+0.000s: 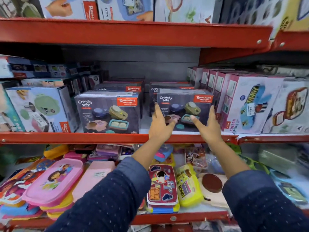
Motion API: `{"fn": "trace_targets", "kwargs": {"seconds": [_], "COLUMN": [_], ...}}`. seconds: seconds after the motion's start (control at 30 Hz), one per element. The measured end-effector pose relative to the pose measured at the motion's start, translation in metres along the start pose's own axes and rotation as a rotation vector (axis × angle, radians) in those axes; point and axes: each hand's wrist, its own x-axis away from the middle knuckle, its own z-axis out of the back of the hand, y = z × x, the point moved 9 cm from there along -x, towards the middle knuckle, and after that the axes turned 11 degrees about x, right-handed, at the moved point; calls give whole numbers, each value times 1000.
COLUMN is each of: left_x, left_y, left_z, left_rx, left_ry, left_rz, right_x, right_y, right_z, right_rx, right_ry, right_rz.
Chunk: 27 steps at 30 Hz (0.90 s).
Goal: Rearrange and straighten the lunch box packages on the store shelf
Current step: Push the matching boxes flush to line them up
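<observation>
Two dark "Crunchy bite" lunch box packages stand at the front of the middle red shelf (pixel 100 138). The left package (pixel 107 113) stands alone. The right package (pixel 184 104) has both my hands in front of it. My left hand (pixel 160 124) is spread at its lower left, index finger up along the left edge. My right hand (pixel 207 126) is spread at its lower right, fingertips at the right edge. Neither hand clearly grips it. More packages of the same kind sit behind both.
A pale blue lunch box package (pixel 40 109) stands at the left, and pink-and-white Kidzee Plus boxes (pixel 247 104) in a row at the right. The lower shelf holds loose pink (pixel 55 181), maroon (pixel 162 185) and yellow (pixel 187 186) lunch boxes. An upper shelf (pixel 133 32) overhangs.
</observation>
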Motion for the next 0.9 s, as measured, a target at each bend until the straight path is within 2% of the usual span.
{"fn": "trace_targets", "kwargs": {"seconds": [0.2, 0.5, 0.7, 0.83, 0.9], "left_x": [9, 33, 46, 47, 49], "left_y": [-4, 1, 4, 1, 7], "left_z": [20, 33, 36, 37, 39], "left_rx": [9, -15, -9, 13, 29], "left_ry": [89, 129, 117, 75, 83], "left_rz": [2, -24, -26, 36, 13], "right_x": [4, 20, 37, 41, 42], "right_y": [-12, -13, -16, -20, -27], "right_z": [-15, -6, 0, 0, 2], "right_rx": [-20, -20, -30, -29, -12], "right_ry": [-41, -39, -48, -73, -34], "right_rz": [59, 70, 39, 3, 28]}}
